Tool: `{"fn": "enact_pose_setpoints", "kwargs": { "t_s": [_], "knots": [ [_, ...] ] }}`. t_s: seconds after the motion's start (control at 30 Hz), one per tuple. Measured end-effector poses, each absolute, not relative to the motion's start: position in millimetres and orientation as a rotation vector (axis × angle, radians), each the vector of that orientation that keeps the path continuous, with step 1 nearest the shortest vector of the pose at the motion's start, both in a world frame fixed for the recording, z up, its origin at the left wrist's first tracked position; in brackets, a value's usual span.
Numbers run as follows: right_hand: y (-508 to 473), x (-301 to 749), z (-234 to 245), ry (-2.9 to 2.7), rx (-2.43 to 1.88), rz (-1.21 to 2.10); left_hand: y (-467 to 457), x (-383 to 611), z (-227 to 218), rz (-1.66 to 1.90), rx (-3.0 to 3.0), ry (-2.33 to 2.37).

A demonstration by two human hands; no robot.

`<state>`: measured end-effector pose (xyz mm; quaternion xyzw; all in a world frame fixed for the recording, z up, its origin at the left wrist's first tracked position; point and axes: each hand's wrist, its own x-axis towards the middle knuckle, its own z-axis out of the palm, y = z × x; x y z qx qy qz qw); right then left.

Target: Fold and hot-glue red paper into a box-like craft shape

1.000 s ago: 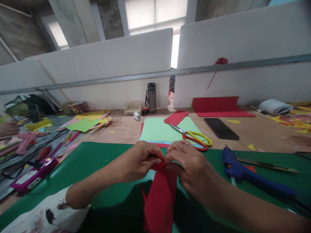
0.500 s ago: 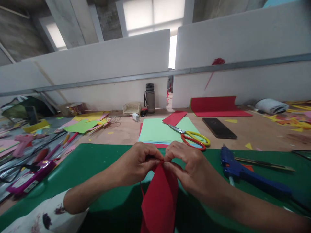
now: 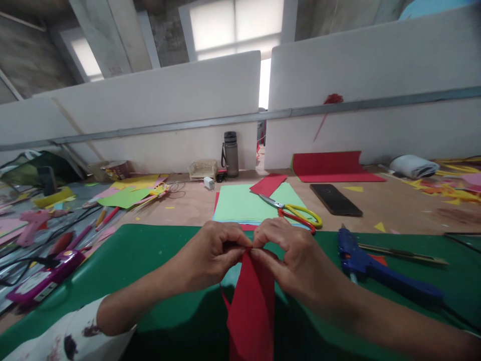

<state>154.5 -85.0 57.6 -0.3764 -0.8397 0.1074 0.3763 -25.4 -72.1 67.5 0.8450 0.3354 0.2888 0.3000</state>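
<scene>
A folded piece of red paper hangs down from my fingertips over the green mat. My left hand pinches its top edge between thumb and forefinger. Close beside it, almost touching, my right hand pinches the same top edge. The paper narrows toward the pinch and widens below, with a thin red strip showing at its left. My fingers hide the very top of the fold. Just beyond my hands lie scissors with yellow and red handles, on light green sheets.
To the right are a blue glue gun, a utility knife and a black phone. A grey bottle stands by the white partition. At left lie a purple power strip, a pink glue gun and paper scraps.
The red paper's lower part has swung slightly right and turned a little. Both hands keep their pinch at the top. The whole view has shifted slightly.
</scene>
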Motion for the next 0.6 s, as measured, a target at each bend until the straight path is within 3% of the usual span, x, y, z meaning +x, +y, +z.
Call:
{"fn": "enact_pose_setpoints", "kwargs": {
  "t_s": [0.3,0.6],
  "knots": [
    [-71.9,160.0,46.0,-2.174,-0.712,-0.147,-75.7,-27.2,72.9,0.900,2.330,0.858],
    [-74.2,161.9,47.6,-2.201,-0.688,-0.241,-81.0,-28.9,83.3,0.793,2.330,0.830]
  ]
}}
